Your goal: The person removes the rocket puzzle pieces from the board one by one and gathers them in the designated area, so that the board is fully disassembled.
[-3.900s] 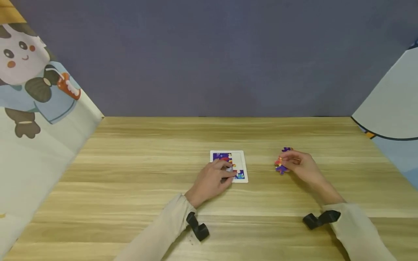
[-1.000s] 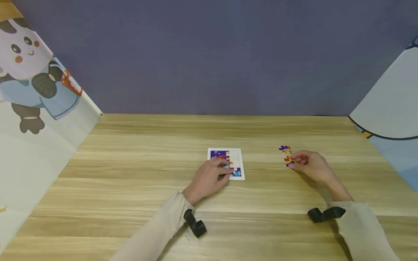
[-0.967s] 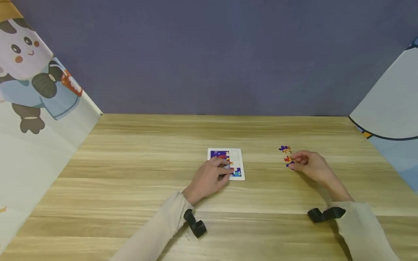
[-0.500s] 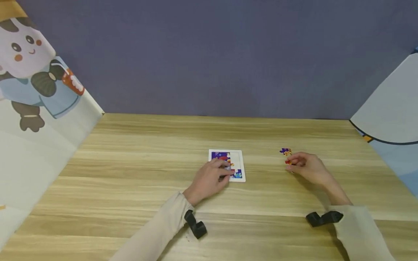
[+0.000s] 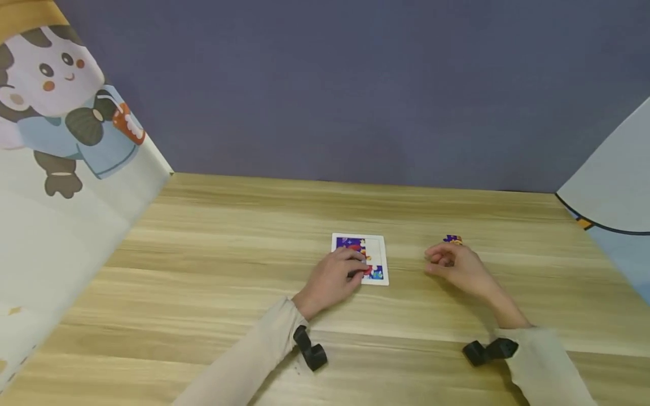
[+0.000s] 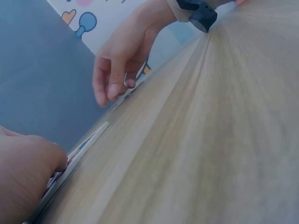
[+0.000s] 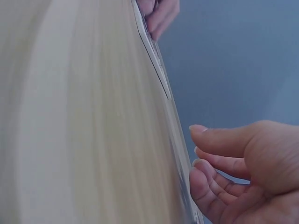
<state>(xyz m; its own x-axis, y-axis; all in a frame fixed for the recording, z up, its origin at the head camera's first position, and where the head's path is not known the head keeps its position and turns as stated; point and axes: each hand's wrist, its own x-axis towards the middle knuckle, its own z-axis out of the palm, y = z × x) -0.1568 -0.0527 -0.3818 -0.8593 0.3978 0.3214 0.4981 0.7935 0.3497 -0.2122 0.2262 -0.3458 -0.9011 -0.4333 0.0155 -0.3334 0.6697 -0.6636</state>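
In the head view a white-framed jigsaw puzzle board (image 5: pixel 385 270) lies on the table, partly filled with purple and red pieces, its upper right part bare white. My left hand (image 5: pixel 335 278) rests on its left and lower part with bent fingers, hiding some of the picture. To the right, my right hand (image 5: pixel 459 272) hovers low over the table, thumb and fingers apart; the right wrist view shows nothing between its thumb (image 7: pixel 222 140) and fingers. A loose purple and yellow puzzle piece (image 5: pixel 453 239) lies just beyond it; anything under that hand is hidden.
The wooden table (image 5: pixel 244 225) ends at a dark blue-grey panel (image 5: pixel 355 90) at the back. A wall with a cartoon figure (image 5: pixel 66 107) rises at left, another printed wall (image 5: pixel 619 175) at right. Black wrist cameras sit on both sleeves.
My right hand has moved left toward the board, away from the spot where it was at a red puzzle piece. That piece is out of sight. My left hand has stayed on the board.
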